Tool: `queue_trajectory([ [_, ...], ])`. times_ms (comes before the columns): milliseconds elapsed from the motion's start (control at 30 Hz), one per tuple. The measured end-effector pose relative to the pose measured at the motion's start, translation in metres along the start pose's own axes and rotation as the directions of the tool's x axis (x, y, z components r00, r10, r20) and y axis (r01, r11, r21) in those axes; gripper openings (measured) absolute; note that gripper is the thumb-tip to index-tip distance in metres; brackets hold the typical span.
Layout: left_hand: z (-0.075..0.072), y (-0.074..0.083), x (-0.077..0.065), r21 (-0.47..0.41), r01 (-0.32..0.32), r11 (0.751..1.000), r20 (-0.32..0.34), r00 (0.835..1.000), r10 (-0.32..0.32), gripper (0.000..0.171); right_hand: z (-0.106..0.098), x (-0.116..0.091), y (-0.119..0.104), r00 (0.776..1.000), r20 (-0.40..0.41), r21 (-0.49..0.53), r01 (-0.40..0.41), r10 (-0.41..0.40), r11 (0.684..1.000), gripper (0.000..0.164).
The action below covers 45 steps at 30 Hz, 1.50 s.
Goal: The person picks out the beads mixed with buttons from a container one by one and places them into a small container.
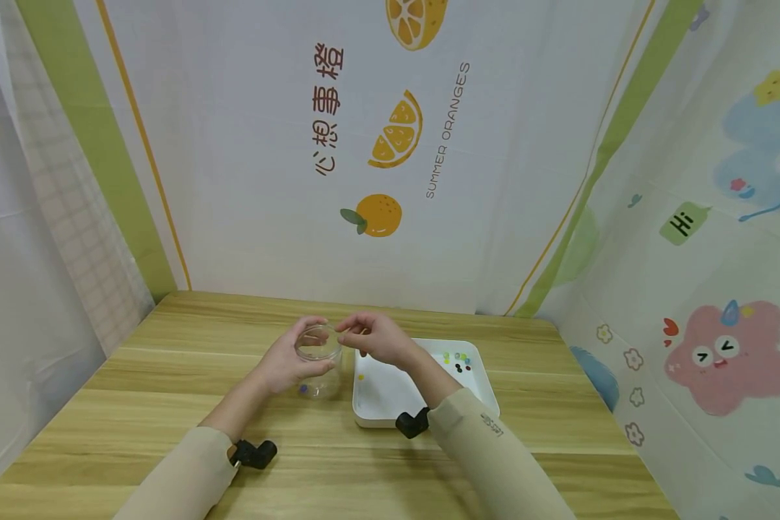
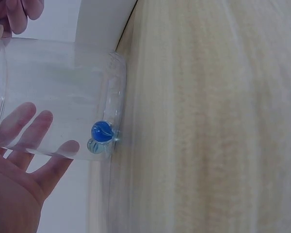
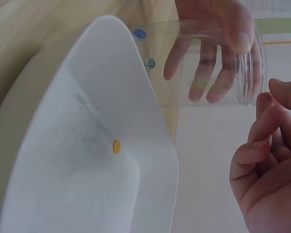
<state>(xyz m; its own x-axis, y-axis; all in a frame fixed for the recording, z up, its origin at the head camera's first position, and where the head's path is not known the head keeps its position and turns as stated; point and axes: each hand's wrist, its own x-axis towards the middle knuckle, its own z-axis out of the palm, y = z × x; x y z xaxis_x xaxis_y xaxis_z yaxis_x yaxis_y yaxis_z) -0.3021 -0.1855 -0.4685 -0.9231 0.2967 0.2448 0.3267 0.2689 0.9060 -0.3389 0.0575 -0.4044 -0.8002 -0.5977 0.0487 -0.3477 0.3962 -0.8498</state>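
My left hand (image 1: 297,355) grips a clear jar (image 2: 63,73) near its rim, fingers and thumb round its wall. The jar stands upright, its bottom close over the wooden table. Low in the jar lie a blue marble (image 2: 102,131) and a pale clear marble (image 2: 95,146) with a teal streak. My right hand (image 1: 378,338) is at the jar's mouth. Its thumb and forefinger (image 3: 265,101) meet at the rim, the other fingers curled; I cannot tell whether something small is between them. A white tray (image 1: 383,413) sits below the right forearm.
Several small coloured marbles (image 1: 457,357) lie in the tray's far right part. A flat yellow piece (image 3: 117,147) lies near the tray's left end. The wooden table (image 1: 338,477) meets a printed curtain (image 1: 266,238) behind, with another cloth (image 1: 689,274) on the right.
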Motion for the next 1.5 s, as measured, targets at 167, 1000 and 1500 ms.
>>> queue_trajectory([
  [167, 0.0, 0.0, 0.0, 0.009, 0.004, 1.0, 0.002, 1.0, -0.004, 0.08, -0.004, -0.003, 0.002, 1.0, -0.007, 0.015, -0.005, 0.005, 1.0, 0.027],
  [1000, 0.0, 0.0, 0.0, 0.014, -0.017, 1.0, -0.006, 1.0, 0.017, 0.079, -0.067, -0.034, 0.055, 0.979, -0.098, -0.039, -0.182, 0.178, 0.983, 0.025],
  [1500, 0.0, -0.002, 0.0, 0.0, -0.006, 1.0, -0.005, 1.0, 0.006, 0.081, -0.089, -0.05, 0.072, 0.95, -0.161, -0.296, -0.306, 0.269, 0.905, 0.027],
])
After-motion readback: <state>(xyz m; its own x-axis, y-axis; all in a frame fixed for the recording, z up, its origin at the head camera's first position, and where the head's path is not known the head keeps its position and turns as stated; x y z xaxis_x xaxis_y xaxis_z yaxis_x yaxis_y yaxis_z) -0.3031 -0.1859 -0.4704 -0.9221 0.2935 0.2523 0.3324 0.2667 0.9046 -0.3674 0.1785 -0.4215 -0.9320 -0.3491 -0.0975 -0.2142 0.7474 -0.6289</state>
